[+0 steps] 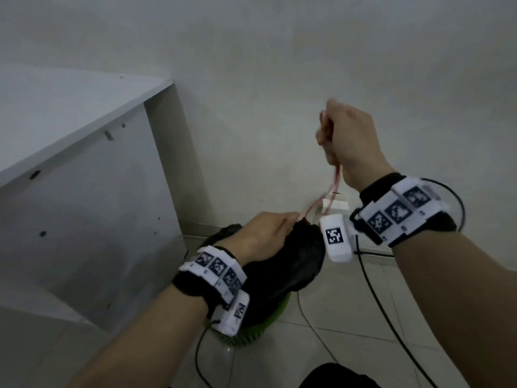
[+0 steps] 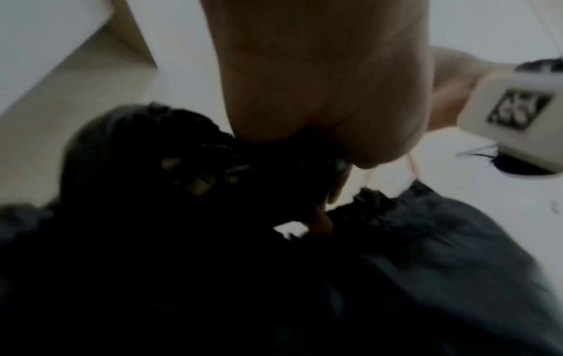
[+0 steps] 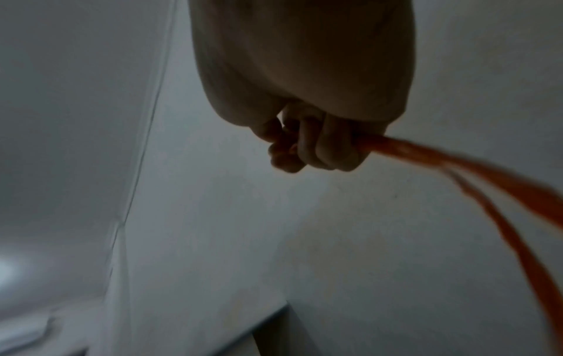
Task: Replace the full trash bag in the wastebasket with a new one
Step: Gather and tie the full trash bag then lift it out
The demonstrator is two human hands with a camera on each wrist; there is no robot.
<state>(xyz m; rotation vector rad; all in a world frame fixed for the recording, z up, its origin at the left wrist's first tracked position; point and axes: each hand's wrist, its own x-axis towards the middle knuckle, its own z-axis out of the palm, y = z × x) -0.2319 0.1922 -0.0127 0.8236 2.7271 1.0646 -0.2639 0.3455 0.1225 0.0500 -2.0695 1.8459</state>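
Observation:
A full black trash bag sits in a green wastebasket on the floor by the wall. My left hand grips the gathered neck of the black trash bag, its fingers curled into the plastic. A red drawstring runs taut from the bag's neck up to my right hand, raised above and to the right. In the right wrist view my right hand is a fist around the red drawstring, whose two strands trail down to the right.
A white cabinet stands close on the left of the basket. The white wall is right behind it. Black cables trail over the tiled floor on the right. A dark shape shows at the bottom edge.

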